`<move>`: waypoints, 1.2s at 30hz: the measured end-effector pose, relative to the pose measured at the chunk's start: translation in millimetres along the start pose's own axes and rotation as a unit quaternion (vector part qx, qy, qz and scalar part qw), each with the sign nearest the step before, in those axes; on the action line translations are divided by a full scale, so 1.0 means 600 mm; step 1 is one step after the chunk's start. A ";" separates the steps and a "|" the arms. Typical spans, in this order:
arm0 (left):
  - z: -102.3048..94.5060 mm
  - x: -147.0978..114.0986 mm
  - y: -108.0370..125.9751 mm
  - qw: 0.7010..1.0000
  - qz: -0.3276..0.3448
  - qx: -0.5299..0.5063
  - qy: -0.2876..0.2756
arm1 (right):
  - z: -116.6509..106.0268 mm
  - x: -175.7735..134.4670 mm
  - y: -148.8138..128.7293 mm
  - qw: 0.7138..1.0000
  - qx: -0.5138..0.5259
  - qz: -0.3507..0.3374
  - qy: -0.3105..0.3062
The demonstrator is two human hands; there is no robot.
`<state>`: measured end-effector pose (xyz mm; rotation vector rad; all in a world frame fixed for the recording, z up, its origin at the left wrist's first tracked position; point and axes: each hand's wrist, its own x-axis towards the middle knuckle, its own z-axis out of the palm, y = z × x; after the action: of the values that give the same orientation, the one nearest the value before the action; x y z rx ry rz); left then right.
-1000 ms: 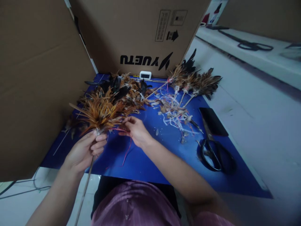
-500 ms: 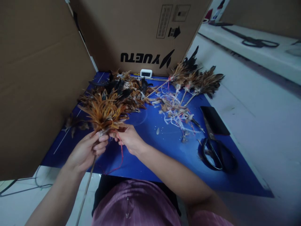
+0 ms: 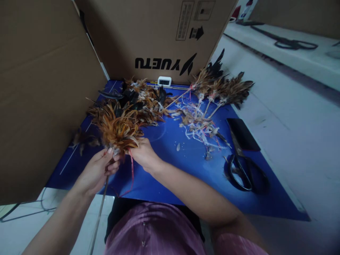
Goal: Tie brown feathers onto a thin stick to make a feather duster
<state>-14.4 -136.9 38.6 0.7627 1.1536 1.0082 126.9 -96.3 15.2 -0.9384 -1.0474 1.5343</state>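
A feather duster (image 3: 120, 131) with brown and orange feathers stands over the near left of the blue mat (image 3: 162, 177). My left hand (image 3: 97, 173) is closed around its neck, where pale binding shows under the thumb. The thin stick (image 3: 98, 216) slants down from that grip past the mat's edge. Against the feathers' right side, my right hand (image 3: 145, 155) is closed on a red string (image 3: 132, 173), its fingertips partly hidden by the feathers. The string's loose end trails down onto the mat.
Loose feathers (image 3: 148, 106) heap behind the duster. Feathered sticks (image 3: 225, 88) lie at the back right, beside tangled strings and scraps (image 3: 199, 127). Black-handled scissors (image 3: 240, 173) rest on the right, near a dark flat block (image 3: 247, 136). Cardboard walls (image 3: 159, 35) enclose the back and left.
The feathers have tipped and now cover more of my right hand's fingers. That hand has shifted slightly up and left, and the red string hangs further left.
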 end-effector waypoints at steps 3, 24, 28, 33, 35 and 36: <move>0.000 0.001 0.003 1.000 -0.001 0.005 0.003 | 0.001 0.006 0.007 1.000 -0.025 -0.010 0.007; -0.001 0.009 -0.007 0.999 0.000 0.004 0.041 | 0.006 0.007 0.027 0.997 -0.044 0.051 0.027; -0.007 0.010 -0.012 0.999 0.007 -0.008 0.040 | -0.002 -0.001 0.015 0.987 0.030 0.159 -0.002; -0.020 0.010 -0.011 0.999 0.003 -0.019 0.051 | -0.037 -0.023 -0.006 0.946 0.164 0.269 -0.069; -0.023 0.012 -0.009 0.999 0.005 -0.023 0.049 | -0.051 -0.032 -0.009 0.951 0.155 0.254 -0.081; -0.024 0.013 -0.009 0.998 0.006 -0.027 0.048 | -0.056 -0.037 -0.010 0.959 0.136 0.237 -0.078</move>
<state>-26.5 -131.7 27.3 0.6859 1.2007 1.0923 164.0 -111.9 11.2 -0.9232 -0.7167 2.1181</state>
